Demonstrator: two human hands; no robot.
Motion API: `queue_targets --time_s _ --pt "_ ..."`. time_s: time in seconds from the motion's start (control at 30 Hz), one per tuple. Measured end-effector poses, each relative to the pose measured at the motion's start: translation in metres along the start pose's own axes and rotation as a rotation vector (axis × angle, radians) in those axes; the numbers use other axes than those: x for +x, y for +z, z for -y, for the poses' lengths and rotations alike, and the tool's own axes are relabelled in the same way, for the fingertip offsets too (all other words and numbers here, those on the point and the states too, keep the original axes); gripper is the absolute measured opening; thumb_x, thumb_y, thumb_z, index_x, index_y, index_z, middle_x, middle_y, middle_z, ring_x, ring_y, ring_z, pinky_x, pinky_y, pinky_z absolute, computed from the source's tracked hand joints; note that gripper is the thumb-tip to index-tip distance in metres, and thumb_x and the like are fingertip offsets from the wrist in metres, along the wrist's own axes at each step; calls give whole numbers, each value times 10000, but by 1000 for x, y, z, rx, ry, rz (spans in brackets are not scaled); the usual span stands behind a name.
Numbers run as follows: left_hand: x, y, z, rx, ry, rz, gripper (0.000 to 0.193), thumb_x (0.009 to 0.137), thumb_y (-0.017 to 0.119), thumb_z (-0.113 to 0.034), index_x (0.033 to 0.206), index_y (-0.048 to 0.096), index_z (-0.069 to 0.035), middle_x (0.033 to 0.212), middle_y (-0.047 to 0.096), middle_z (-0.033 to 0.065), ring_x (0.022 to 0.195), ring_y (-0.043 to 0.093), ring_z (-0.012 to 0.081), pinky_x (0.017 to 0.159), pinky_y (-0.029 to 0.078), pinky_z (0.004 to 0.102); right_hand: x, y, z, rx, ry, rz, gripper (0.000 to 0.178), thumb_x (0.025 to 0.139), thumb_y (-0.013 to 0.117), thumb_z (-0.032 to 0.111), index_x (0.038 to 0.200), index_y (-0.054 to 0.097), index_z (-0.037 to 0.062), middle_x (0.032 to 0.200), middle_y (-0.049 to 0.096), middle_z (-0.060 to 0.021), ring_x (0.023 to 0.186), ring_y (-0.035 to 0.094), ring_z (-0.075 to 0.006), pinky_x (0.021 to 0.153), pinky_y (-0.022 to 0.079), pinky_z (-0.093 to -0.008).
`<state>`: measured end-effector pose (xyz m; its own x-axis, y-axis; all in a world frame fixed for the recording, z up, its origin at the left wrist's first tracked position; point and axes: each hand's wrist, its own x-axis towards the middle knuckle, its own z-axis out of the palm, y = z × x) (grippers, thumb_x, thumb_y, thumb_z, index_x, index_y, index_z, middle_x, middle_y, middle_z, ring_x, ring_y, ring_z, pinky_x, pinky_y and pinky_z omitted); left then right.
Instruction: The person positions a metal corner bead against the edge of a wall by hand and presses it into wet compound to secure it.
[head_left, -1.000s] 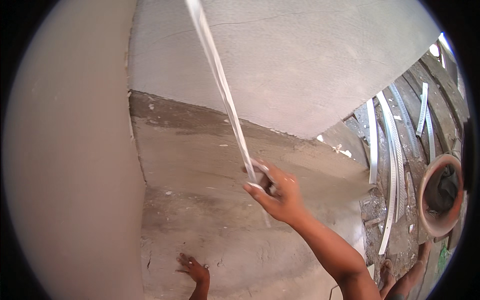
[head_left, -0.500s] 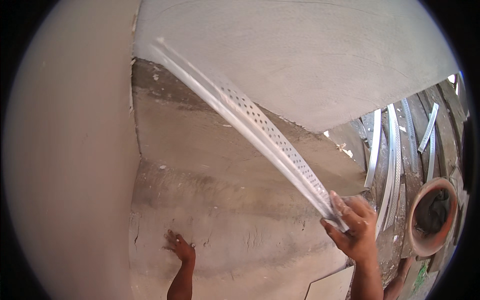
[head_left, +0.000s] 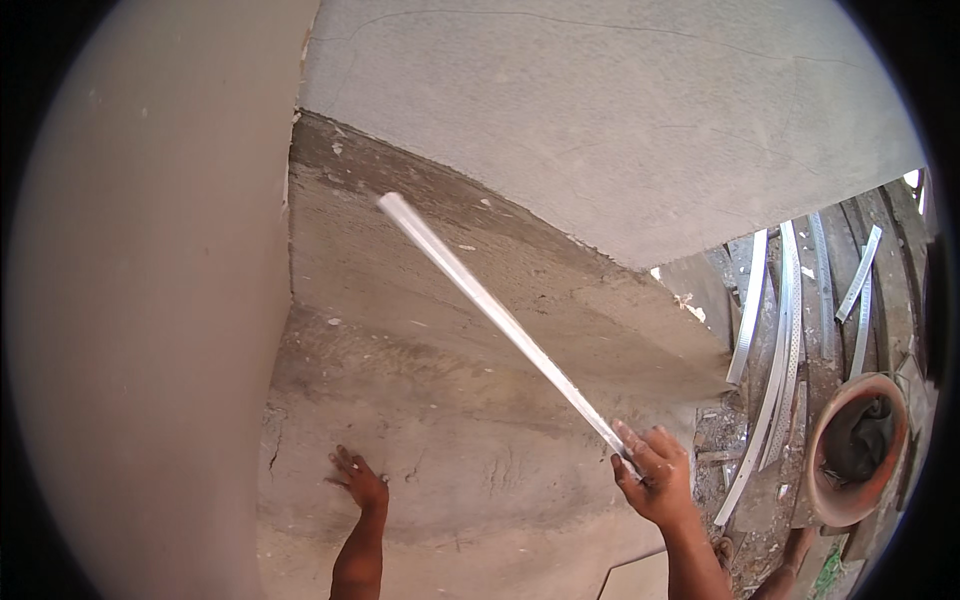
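My right hand (head_left: 660,478) grips the lower end of a long, shiny metal corner bead (head_left: 500,319). The strip slants up and to the left, in front of a rough brown plastered surface (head_left: 480,390). Its far end hangs apart from the pale grey surface above, and its perforated flange barely shows from this angle. Lower left, my left hand (head_left: 362,486) lies against the brown surface with its fingers spread, holding nothing. Whitish dust marks the fingers of my right hand.
Several metal strips (head_left: 783,340) lie on wooden planks at right, beside an orange tub (head_left: 858,517) with dark contents. A smooth wall (head_left: 150,300) stands at left, a pale grey surface (head_left: 620,120) above. A flat panel (head_left: 640,580) shows at the lower edge.
The corner bead's far end has come down from the pale grey surface, and the strip has turned, hiding most of its holes. My right hand has moved left; my left hand stays against the surface.
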<state>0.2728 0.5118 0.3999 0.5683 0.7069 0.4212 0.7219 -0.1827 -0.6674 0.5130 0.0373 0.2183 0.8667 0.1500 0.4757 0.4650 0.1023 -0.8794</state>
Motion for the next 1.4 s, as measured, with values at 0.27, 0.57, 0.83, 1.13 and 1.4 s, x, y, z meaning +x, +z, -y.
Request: queue_targets --time_s 0.27,0.57,0.83,1.13,1.4 --pt "1 4 1 -38 4 -23 872 698 920 -295 1368 439 -12 1702 48 176 1565 -2 423 1165 35 780 -8 26 -22 245 -36 29 277 844 726 17 1118 687 -1 743 617 -130 645 547 -338 632 467 -418" --pt "1 6 -1 -47 5 -32 869 706 913 -300 1376 443 -10 1705 43 175 1565 -7 426 1161 25 782 -3 35 -21 393 104 106 257 883 718 49 1129 669 -8 815 662 -176 747 603 -379 758 496 -429" --pt "2 2 4 -46 2 -25 855 695 919 -293 1356 451 -20 1704 43 169 1563 2 427 1156 31 790 8 45 -12 536 260 263 246 954 662 94 1184 657 6 980 683 -200 936 651 -377 851 503 -404" --pt "0 -13 5 -160 -2 49 876 685 932 -246 1382 437 -54 1695 107 134 1557 81 399 1181 88 753 20 61 -10 609 253 271 235 984 666 159 1177 637 28 1042 654 -154 941 623 -355 839 501 -392" --pt "-71 -22 -34 -861 -46 -75 592 763 865 -154 1250 568 5 1261 634 191 1230 582 367 1087 408 500 80 75 15 604 127 283 212 1023 600 190 1179 601 46 1128 628 -159 1056 609 -366 879 487 -427"
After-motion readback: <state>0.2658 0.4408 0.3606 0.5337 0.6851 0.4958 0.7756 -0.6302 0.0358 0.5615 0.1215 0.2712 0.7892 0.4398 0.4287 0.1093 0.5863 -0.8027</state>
